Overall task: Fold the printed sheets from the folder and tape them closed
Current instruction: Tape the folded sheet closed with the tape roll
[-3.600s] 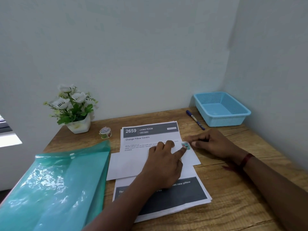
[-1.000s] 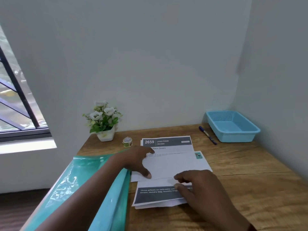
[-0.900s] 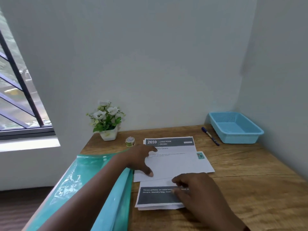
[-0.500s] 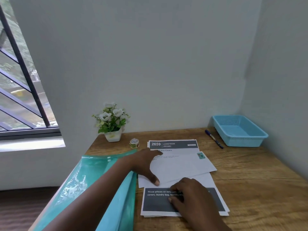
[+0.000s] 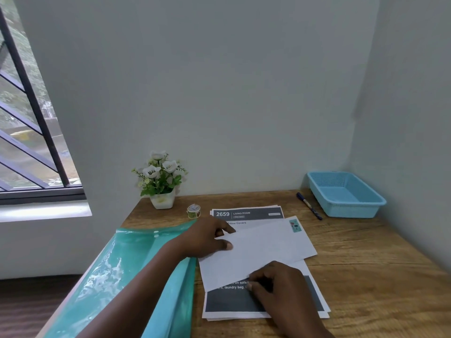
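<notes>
Left hand pinches the folded sheet between thumb and fingers; right hand lies knuckles-up, fingers curled.

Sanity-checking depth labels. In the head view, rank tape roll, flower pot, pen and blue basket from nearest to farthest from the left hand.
Measured from the left hand, which grips the folded sheet:
1. tape roll, just beyond the hand
2. flower pot, back left by the wall
3. pen, back right
4. blue basket, far right corner

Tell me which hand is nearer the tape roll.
Left. The left hand holds the folded sheet's left end just this side of the tape roll; the right hand rests on the printed stack, nearer the person.
</notes>
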`<control>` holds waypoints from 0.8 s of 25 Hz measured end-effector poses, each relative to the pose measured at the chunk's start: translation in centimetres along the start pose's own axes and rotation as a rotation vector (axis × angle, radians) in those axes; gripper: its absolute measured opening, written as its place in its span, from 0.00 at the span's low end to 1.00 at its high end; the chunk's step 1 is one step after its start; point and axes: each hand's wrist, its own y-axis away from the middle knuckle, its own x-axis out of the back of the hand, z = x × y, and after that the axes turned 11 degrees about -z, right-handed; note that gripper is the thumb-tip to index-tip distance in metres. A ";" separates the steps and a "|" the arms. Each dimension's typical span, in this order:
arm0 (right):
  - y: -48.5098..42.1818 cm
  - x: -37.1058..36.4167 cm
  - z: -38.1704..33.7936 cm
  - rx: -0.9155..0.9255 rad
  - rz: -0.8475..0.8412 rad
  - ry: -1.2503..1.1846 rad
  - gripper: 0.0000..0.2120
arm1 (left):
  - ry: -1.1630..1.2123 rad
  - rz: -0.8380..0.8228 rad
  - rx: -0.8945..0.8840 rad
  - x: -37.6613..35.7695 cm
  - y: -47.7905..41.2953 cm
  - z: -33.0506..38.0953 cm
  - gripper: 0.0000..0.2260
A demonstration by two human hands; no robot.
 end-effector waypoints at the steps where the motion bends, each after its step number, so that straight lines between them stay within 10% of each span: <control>1: 0.1 0.2 -0.1 -0.025 0.039 -0.039 0.03 | 0.081 0.020 -0.008 0.0 0.3 0.1 0.14; 11: 1.1 1.5 -2.1 -0.167 0.172 -0.078 0.31 | 0.518 0.118 -0.033 1.0 3.7 3.0 0.07; 20: 1.0 2.8 -3.7 -0.308 0.080 -0.939 0.14 | 0.749 0.306 -0.026 0.2 4.3 7.5 0.07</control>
